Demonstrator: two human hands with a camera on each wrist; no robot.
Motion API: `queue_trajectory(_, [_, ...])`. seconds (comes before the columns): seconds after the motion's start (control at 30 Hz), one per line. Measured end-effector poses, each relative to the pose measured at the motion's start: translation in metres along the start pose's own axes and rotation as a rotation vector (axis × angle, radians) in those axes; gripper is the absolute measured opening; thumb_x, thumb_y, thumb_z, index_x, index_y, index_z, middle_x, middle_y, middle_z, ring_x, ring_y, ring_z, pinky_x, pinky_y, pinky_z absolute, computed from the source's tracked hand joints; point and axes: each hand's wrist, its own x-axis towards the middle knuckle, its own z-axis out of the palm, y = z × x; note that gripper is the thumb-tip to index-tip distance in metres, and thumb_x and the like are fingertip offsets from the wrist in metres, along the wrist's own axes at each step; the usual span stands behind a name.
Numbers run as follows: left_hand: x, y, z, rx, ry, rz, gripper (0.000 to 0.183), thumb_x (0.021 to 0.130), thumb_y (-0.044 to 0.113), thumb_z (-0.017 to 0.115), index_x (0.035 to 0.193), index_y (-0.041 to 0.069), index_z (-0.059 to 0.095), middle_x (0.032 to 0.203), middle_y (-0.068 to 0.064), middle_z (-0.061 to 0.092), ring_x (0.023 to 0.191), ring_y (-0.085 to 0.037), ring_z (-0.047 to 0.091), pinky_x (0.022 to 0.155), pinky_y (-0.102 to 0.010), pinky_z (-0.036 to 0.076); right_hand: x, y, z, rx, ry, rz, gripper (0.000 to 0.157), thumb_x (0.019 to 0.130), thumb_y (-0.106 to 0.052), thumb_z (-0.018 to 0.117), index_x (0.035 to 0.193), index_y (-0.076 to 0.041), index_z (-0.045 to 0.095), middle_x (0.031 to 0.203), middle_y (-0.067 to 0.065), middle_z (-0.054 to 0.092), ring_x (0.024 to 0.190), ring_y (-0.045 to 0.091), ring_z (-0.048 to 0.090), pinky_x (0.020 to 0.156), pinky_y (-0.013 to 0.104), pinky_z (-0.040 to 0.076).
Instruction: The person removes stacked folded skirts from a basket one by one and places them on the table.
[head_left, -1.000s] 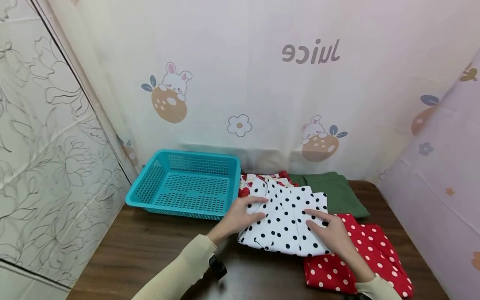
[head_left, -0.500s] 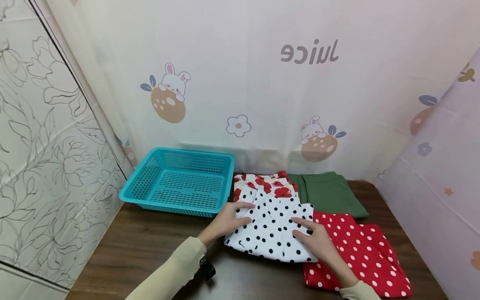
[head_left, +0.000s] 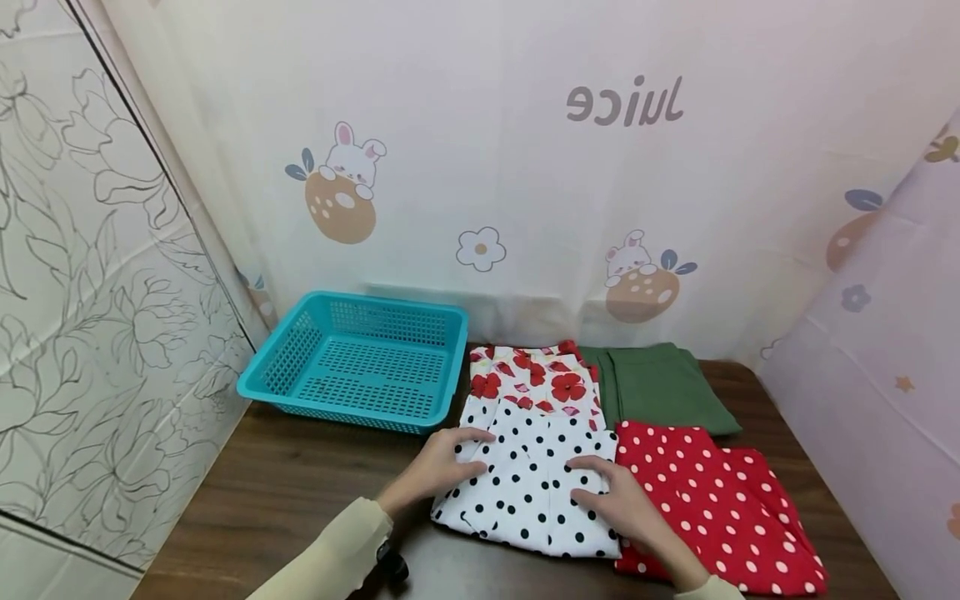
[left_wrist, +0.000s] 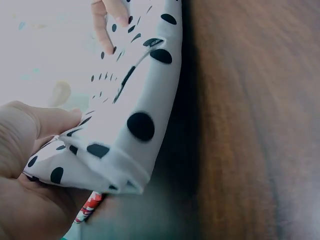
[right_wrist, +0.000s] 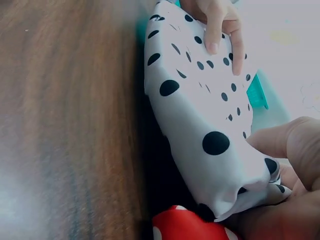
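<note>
A folded white garment with black dots is held in front of me by both hands. My left hand pinches its left side; in the left wrist view the thumb lies on top and the other fingers are mostly hidden beneath. On the opposite side, my right hand grips the cloth in the same way, thumb above and fingers under the fold. In both wrist views the dotted garment appears lifted off the wood. A folded red-flowered white cloth lies just behind it, partly covered.
A turquoise perforated basket stands at the back left. Folded green cloth lies at the back right, with a red cloth with white dots in front of it. The wooden table meets a printed curtain behind.
Both hands have carried the dotted garment left and towards me, uncovering more of the red-flowered cloth. The basket shifted slightly left early on. The green and red cloths stayed put.
</note>
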Motion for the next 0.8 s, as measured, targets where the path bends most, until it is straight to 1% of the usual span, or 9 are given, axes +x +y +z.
queue_trajectory(0.13, [-0.006,-0.006,0.004,-0.026,-0.028,-0.016,0.035,0.088,0.017,0.081,0.122,0.019,0.074,0.133,-0.005,0.069,0.126,-0.022,0.061,0.107,-0.049,0.05,-0.004,0.003,0.0,0.0,-0.024,0.026,0.035,0.085,-0.013,0.082,0.119,-0.014,0.073,0.124,0.007,0.067,0.121,0.029,0.056,0.094,0.046,0.055])
queue_trajectory(0.23, [-0.011,-0.01,0.006,-0.04,-0.069,-0.027,0.035,0.087,0.019,0.082,0.121,0.019,0.074,0.131,-0.004,0.069,0.123,-0.022,0.061,0.105,-0.049,0.051,-0.007,0.006,-0.003,-0.001,-0.058,0.059,0.033,0.083,-0.014,0.084,0.114,-0.015,0.073,0.12,0.006,0.067,0.116,0.026,0.056,0.084,0.038,0.055])
queue_trajectory(0.33, [-0.014,-0.013,0.008,-0.056,-0.122,-0.066,0.032,0.086,0.021,0.083,0.118,0.02,0.075,0.129,-0.004,0.069,0.12,-0.022,0.06,0.106,-0.051,0.049,-0.009,0.009,-0.008,0.023,-0.132,0.089,0.031,0.083,-0.013,0.084,0.111,-0.012,0.071,0.118,0.009,0.065,0.105,0.025,0.056,0.073,0.035,0.054])
queue_trajectory(0.43, [-0.014,-0.015,0.01,-0.065,-0.151,-0.11,0.029,0.085,0.021,0.084,0.113,0.02,0.076,0.128,-0.005,0.069,0.119,-0.024,0.059,0.107,-0.054,0.048,-0.009,0.011,-0.013,0.044,-0.186,0.116,0.029,0.084,-0.014,0.083,0.11,-0.01,0.07,0.117,0.012,0.062,0.102,0.025,0.054,0.068,0.035,0.054])
queue_trajectory(0.5, [-0.013,-0.017,0.011,-0.059,-0.147,-0.127,0.029,0.084,0.02,0.085,0.111,0.02,0.077,0.128,-0.006,0.069,0.122,-0.025,0.059,0.108,-0.055,0.047,-0.008,0.011,-0.014,0.048,-0.193,0.117,0.028,0.084,-0.014,0.083,0.109,-0.009,0.07,0.117,0.012,0.062,0.103,0.026,0.054,0.068,0.035,0.054])
queue_trajectory(0.53, [-0.012,-0.018,0.012,-0.055,-0.139,-0.13,0.029,0.083,0.019,0.086,0.111,0.019,0.077,0.129,-0.007,0.069,0.124,-0.026,0.059,0.108,-0.056,0.047,-0.007,0.011,-0.013,0.047,-0.183,0.115,0.027,0.084,-0.014,0.083,0.108,-0.01,0.071,0.118,0.011,0.063,0.104,0.025,0.054,0.069,0.035,0.054])
queue_trajectory(0.6, [-0.009,-0.019,0.012,-0.038,-0.12,-0.131,0.029,0.083,0.018,0.086,0.111,0.017,0.077,0.131,-0.01,0.069,0.126,-0.029,0.06,0.108,-0.056,0.048,-0.004,0.011,-0.012,0.054,-0.164,0.113,0.027,0.084,-0.013,0.082,0.108,-0.009,0.071,0.118,0.012,0.063,0.098,0.026,0.055,0.069,0.035,0.052])
queue_trajectory(0.73, [-0.001,-0.02,0.009,-0.014,-0.085,-0.157,0.03,0.084,0.016,0.085,0.112,0.014,0.077,0.135,-0.013,0.067,0.128,-0.031,0.059,0.107,-0.057,0.048,0.001,0.008,-0.008,0.06,-0.124,0.103,0.026,0.085,-0.013,0.082,0.108,-0.01,0.071,0.12,0.012,0.064,0.091,0.023,0.056,0.068,0.034,0.05])
queue_trajectory(0.8, [0.003,-0.02,0.007,-0.008,-0.074,-0.181,0.03,0.084,0.016,0.085,0.113,0.015,0.077,0.135,-0.013,0.066,0.128,-0.031,0.058,0.108,-0.057,0.048,0.003,0.006,-0.006,0.064,-0.107,0.107,0.026,0.085,-0.013,0.082,0.108,-0.011,0.071,0.12,0.012,0.064,0.088,0.024,0.056,0.067,0.034,0.05])
